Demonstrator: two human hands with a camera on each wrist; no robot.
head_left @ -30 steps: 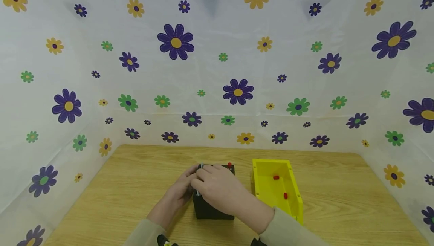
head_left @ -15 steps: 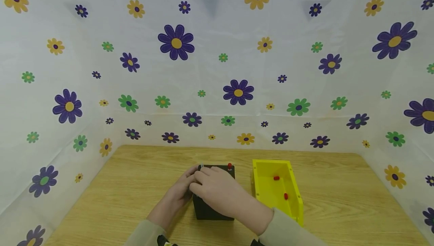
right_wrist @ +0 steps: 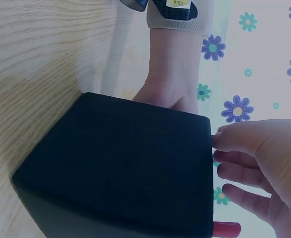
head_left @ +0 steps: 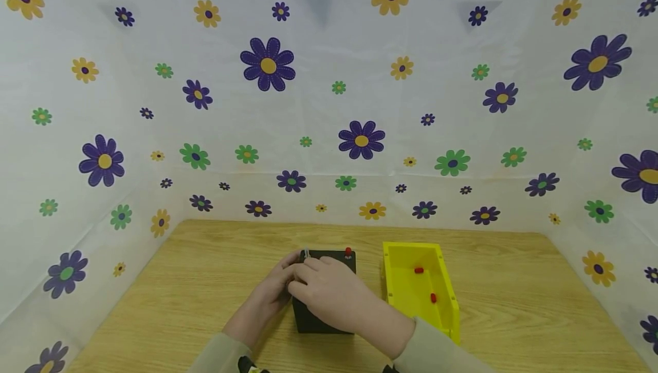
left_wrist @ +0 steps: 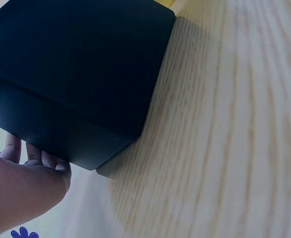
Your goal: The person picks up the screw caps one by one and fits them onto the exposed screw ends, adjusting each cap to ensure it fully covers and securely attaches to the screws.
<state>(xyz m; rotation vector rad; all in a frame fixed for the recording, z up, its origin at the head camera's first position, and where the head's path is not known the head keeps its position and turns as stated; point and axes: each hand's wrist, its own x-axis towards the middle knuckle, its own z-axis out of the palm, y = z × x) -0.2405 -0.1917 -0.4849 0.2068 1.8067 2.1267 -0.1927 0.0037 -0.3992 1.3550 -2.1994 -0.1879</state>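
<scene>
The left hand (head_left: pixel 269 293) is resting relaxed fingers against the black box (head_left: pixel 320 319); the right hand (head_left: pixel 333 293) is lying over its top, any grip hidden.

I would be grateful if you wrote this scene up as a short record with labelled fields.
Surface: wood-grain table
Backdrop: white sheet with purple, green and yellow flowers
Item at hands: black box, standing on the table
Left hand: at the box's left side
Right hand: over the box's top, near its left edge; whether it pinches anything is hidden
Red peg: at the far right corner of the box's top
Container: yellow bin, right of the box
Bin contents: two small red pieces, lying apart
</scene>
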